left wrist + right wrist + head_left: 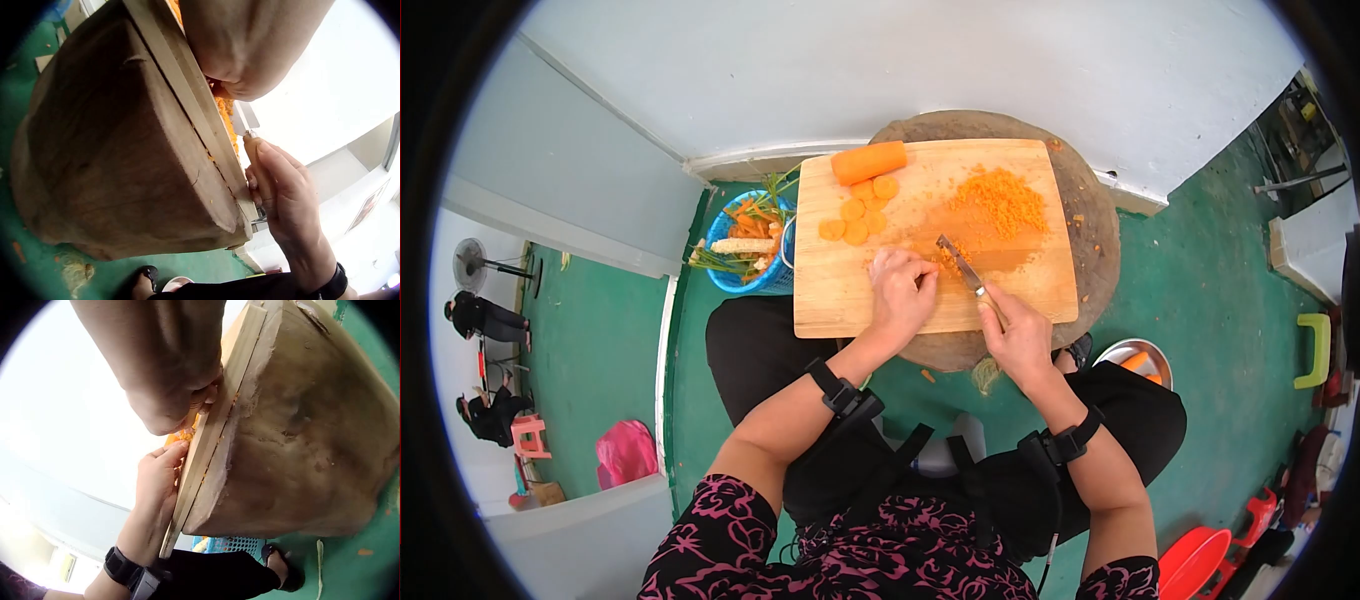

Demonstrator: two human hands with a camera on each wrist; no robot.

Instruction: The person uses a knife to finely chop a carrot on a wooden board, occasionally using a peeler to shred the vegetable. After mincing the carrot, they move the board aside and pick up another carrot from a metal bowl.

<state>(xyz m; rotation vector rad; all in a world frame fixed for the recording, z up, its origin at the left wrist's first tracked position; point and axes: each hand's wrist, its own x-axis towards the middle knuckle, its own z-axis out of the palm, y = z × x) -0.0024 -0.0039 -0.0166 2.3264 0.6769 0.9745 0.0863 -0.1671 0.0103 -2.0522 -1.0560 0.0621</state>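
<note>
In the head view, the right hand (1017, 335) grips the wooden handle of a knife (966, 268), its dark blade over chopped carrot bits (952, 262) on the wooden board (830, 300). The left hand (903, 290) rests on the board left of the blade, fingers bent and thumb close to the index finger; whether carrot is between them is hidden. The right wrist view has the left hand (159, 475) with its fingertips at orange bits (184, 434). Round carrot slices (853, 210) and a thick carrot piece (869, 162) lie upper left, a minced pile (1003, 202) upper right.
The board sits on a round wooden stump (1100, 240) close to a white wall (800, 70). A blue basket (728, 280) of peelings stands left; a metal bowl (1162, 362) with carrots is lower right. Two people are at far left.
</note>
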